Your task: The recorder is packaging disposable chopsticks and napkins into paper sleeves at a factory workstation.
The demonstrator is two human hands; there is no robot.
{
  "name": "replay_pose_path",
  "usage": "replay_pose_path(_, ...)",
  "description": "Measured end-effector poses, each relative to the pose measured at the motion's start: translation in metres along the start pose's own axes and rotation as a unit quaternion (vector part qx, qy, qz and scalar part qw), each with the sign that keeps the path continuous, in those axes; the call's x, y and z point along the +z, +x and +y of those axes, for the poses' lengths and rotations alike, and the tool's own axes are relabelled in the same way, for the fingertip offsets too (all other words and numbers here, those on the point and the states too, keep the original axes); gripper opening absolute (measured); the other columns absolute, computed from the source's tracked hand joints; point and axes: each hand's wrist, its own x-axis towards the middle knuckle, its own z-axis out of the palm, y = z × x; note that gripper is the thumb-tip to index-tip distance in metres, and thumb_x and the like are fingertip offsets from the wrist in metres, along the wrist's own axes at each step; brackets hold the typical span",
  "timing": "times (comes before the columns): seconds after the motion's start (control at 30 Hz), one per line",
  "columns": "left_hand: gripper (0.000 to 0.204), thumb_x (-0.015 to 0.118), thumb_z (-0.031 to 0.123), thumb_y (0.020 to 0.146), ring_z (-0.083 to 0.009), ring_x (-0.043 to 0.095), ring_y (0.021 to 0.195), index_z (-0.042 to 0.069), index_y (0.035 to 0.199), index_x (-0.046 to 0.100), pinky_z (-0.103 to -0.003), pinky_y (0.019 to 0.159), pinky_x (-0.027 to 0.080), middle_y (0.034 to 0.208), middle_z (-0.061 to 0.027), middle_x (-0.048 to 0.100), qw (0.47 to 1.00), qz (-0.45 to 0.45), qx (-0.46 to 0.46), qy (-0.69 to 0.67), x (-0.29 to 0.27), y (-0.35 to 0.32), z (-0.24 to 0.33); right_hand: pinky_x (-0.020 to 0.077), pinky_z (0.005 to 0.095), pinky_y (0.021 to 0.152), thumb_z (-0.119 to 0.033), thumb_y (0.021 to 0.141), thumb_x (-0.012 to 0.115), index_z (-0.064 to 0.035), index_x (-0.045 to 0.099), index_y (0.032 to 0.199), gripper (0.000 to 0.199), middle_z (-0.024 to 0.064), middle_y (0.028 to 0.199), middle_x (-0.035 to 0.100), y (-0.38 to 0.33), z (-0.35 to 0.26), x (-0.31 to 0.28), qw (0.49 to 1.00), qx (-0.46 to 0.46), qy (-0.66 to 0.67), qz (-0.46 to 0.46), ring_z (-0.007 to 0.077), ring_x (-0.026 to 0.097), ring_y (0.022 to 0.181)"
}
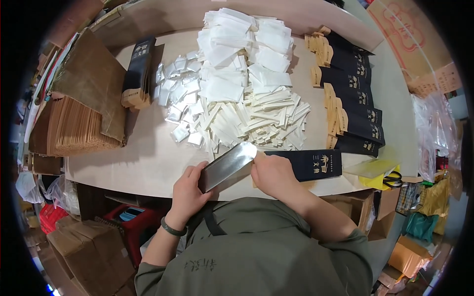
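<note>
A broad bare strip of the table [143, 163] lies open left of the left hand [190, 190], reaching to the stack of brown paper bags [74, 130]. Ahead of both hands, the heap of white packets [237, 84] blocks the middle. To the right, a row of black pouches [353, 103] and yellow-handled scissors [390, 180] crowd the edge.

Scissors [393, 180] lie on yellow sheets [374, 170] — table's right edge.
</note>
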Motion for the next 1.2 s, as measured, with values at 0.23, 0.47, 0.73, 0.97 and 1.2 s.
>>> replay_pose_path(0.23,0.074,0.083,0.031,0.07,-0.0313,0.064,0.086,0.01,0.134,0.051,-0.039,0.073,0.052,0.096,-0.0102,0.06,0.981,-0.144,0.11,0.071,-0.018,0.014,0.004,0.0522,0.0479,0.063,-0.022,0.082,0.061,-0.0059,0.064,0.077,0.017,0.016,0.068,0.064,0.005,-0.033,0.022,0.995,-0.053,0.079,-0.009,0.038,0.064,0.065)
replay_pose_path(0.47,0.048,0.077,0.021,0.079,-0.038,0.059,0.106,0.008,0.122,0.061,-0.044,0.09,0.049,0.114,-0.0173,0.061,0.985,0.157,-0.019,0.067,-0.034,0.065,-0.053,0.0498,0.0448,0.071,-0.014,0.084,0.066,-0.0045,0.064,0.088,0.011,0.0127,0.081,0.064,0.077,0.034,-0.05,0.979,-0.044,0.012,0.197,0.035,0.063,0.08)
replay_pose_path(0.73,0.028,0.074,0.016,0.082,-0.0369,0.06,0.094,0.006,0.106,0.062,-0.043,0.078,0.05,0.104,-0.0146,0.062,0.993,0.088,-0.056,0.053,-0.037,0.089,-0.082,0.049,0.0401,0.072,-0.014,0.082,0.07,-0.0027,0.066,0.081,0.012,0.0114,0.08,0.063,0.092,0.043,-0.051,0.991,-0.079,0.007,0.111,0.0305,0.061,0.081)
replay_pose_path(0.97,0.008,0.06,0.006,0.079,-0.037,0.059,0.078,0.007,0.086,0.057,-0.046,0.067,0.046,0.078,-0.0153,0.057,0.998,0.033,0.054,0.02,-0.047,0.039,-0.046,0.05,0.0447,0.076,-0.016,0.084,0.066,-0.0027,0.067,0.085,0.013,0.0147,0.086,0.064,0.177,0.022,-0.024,0.977,-0.132,-0.009,0.165,0.0354,0.062,0.087)
replay_pose_path(1.2,0.022,0.073,0.024,0.08,-0.0324,0.059,0.078,0.01,0.085,0.057,-0.044,0.066,0.047,0.08,-0.011,0.055,0.984,-0.055,0.12,0.122,-0.04,0.012,-0.026,0.0514,0.0456,0.074,-0.015,0.083,0.063,-0.0033,0.065,0.082,0.012,0.0159,0.086,0.064,0.2,0.018,-0.009,0.977,-0.107,-0.109,0.149,0.0348,0.063,0.084)
